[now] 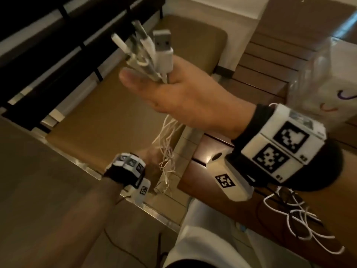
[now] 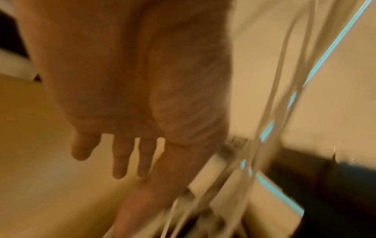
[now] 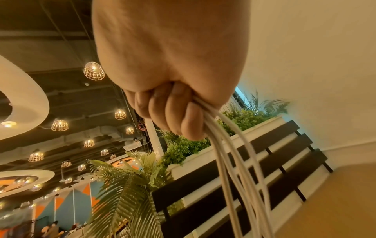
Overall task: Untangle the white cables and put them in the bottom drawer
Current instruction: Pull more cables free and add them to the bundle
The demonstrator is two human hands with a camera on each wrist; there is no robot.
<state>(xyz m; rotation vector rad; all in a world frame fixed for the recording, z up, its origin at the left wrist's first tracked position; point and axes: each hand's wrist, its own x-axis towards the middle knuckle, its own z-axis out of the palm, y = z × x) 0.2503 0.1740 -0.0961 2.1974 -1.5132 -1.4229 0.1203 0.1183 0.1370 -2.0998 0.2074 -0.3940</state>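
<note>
Fingers (image 3: pixel 191 122) round white cables (image 1: pixel 166 147), slatted bench (image 1: pixel 108 117) below.

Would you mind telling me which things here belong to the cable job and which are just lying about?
Part of the job:
- white cables, bunched in the right hand
- their hanging strands, beside the left hand, fingers straight
- loose white cable on the wooden unit

Just lying about:
- plastic bag
- cushioned bench
- plants

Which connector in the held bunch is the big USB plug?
The rightmost one, the USB plug in the right hand: a wide, open metal mouth; the others are slim.
</note>
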